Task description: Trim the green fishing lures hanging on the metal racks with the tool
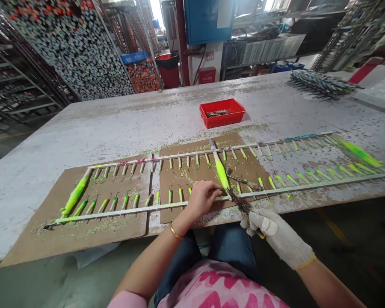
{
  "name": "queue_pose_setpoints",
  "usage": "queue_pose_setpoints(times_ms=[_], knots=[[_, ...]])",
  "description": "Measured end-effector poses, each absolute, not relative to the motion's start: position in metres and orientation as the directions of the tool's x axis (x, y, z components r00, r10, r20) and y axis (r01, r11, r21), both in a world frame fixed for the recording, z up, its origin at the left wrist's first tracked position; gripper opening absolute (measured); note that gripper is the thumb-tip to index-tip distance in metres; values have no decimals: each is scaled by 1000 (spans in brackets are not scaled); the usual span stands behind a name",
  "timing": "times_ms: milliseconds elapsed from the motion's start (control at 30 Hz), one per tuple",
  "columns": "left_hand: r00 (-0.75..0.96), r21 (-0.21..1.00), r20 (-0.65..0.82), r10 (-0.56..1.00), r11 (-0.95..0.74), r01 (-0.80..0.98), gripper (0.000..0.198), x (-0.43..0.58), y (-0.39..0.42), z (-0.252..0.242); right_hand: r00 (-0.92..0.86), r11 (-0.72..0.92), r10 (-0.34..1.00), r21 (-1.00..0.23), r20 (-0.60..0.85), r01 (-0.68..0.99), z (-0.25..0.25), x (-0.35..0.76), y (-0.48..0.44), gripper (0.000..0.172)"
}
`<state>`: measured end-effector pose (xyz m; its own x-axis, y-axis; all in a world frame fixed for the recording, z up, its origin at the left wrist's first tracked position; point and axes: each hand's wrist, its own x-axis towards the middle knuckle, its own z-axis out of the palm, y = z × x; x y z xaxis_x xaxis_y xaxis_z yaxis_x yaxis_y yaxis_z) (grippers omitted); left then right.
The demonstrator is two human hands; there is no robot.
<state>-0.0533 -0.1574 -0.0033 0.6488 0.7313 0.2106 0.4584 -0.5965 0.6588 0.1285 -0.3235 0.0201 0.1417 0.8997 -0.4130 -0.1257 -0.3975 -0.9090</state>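
Observation:
A long metal frame (pixel 115 212) lies on cardboard, its two rails lined with small hooked pieces, pale along the far rail and yellow-green (pixel 125 201) along the near one. Thick neon-yellow crossbars (pixel 222 173) join the rails. My bare left hand (pixel 202 197), a bracelet at its wrist, is closed in a pinch by the near rail, left of the middle crossbar; what its fingertips hold is too small to name. My right hand (pixel 268 226), in a white glove, grips a pair of pliers (pixel 240 202), whose jaws touch the near rail by that crossbar's foot.
Beyond the frame stands a red plastic box (pixel 223 113) with small metal bits inside. A dark metal tool (pixel 239 177) lies across the frame, right of the middle crossbar. Yellow-green flakes litter the cardboard (pixel 45 218). A bundle of thin rods (pixel 322 83) rests at the back right.

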Motion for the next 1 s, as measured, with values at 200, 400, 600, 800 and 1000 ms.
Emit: queue_pose_setpoints(times_ms=[200,400,600,800,1000], knots=[[702,566,280,655,-704,430,12,-58,-163,-7,101,-398,905,-905,-414,-149,17,121,-324,52],[718,498,352,600,-770,399,7,-56,-163,-13,119,-343,938,-921,-325,183,19,130,-329,52],[767,334,434,472,-875,349,18,-51,-164,-22,293,-277,955,-516,-53,811,23,140,-331,35],[771,383,385,507,-848,366,16,-48,-163,-24,146,-158,987,-570,-67,806,51,135,-338,36],[727,509,373,577,-782,360,14,-50,-160,-25,188,-201,977,-755,-104,624,58,149,-337,43]])
